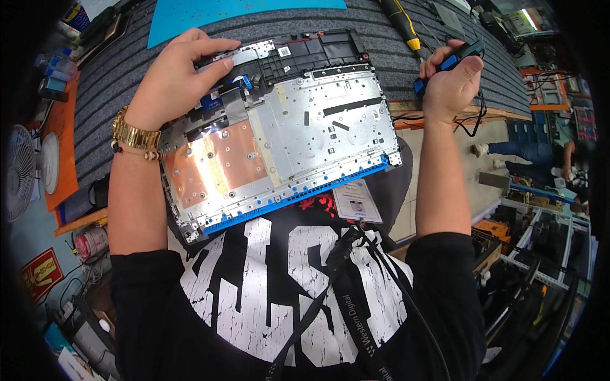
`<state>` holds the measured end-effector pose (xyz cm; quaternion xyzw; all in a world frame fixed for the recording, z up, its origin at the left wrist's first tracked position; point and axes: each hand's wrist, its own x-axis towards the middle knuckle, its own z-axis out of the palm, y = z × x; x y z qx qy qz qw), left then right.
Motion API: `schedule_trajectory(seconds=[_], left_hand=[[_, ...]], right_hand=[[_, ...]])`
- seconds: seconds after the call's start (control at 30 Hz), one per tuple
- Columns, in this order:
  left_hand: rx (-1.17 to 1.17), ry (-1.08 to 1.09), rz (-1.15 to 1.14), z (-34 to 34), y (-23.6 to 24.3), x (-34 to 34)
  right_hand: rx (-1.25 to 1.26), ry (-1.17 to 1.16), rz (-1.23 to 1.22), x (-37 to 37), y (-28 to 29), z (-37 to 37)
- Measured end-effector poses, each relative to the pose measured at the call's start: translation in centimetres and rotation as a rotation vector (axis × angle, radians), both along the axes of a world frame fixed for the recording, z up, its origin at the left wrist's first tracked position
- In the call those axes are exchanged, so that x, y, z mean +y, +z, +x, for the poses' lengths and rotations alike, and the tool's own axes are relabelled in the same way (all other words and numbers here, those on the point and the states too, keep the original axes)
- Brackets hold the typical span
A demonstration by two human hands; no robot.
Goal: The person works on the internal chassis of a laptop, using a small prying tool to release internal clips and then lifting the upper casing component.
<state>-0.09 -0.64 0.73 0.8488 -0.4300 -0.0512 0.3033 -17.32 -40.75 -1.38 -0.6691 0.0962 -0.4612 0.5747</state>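
A laptop chassis [327, 130] with a silver plate, a copper-coloured shielded area, black plastic upper section and blue lower edge is tilted between the mat's front edge and my body. My left hand [175, 79] grips its upper left, fingers reaching over a silver bracket [253, 54] near small ribbon cables [246, 81]. My right hand [452, 86] is closed round a black-and-blue handheld tool [448, 62], just right of the chassis and apart from it, with a dark cable hanging below. The tool's exact kind is unclear.
A grey ribbed mat [108, 95] covers the bench, bearing a turquoise mat [248, 16] and a yellow-and-black screwdriver [401, 25]. A fan [22, 171] stands at left. Another person [530, 152] is at the right, near metal shelving [521, 247].
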Motion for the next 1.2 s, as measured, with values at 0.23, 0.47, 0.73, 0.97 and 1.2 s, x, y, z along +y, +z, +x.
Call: schedule_trajectory(seconds=[0.23, 0.47, 0.73, 0.97, 1.2], left_hand=[[-0.015, -0.018, 0.005, 0.3, 0.0, 0.1], [-0.091, -0.032, 0.184, -0.3, 2.7, -1.5], [-0.054, -0.139, 0.198, 1.3, 3.1, -4.7], [-0.152, -0.133, 0.072, 0.5, 1.4, -4.1], [-0.147, -0.11, 0.076, 0.0, 1.3, -5.0]], right_hand=[[-0.07, 0.06, -0.033, -0.5, -1.8, -0.1], [0.095, 0.006, -0.073, -0.4, -3.4, -0.6], [0.22, 0.228, 0.131, 0.2, -1.4, -3.4], [0.414, 0.414, 0.225, 3.7, 0.6, -8.1], [0.467, 0.454, 0.267, 4.5, 1.4, -9.6]])
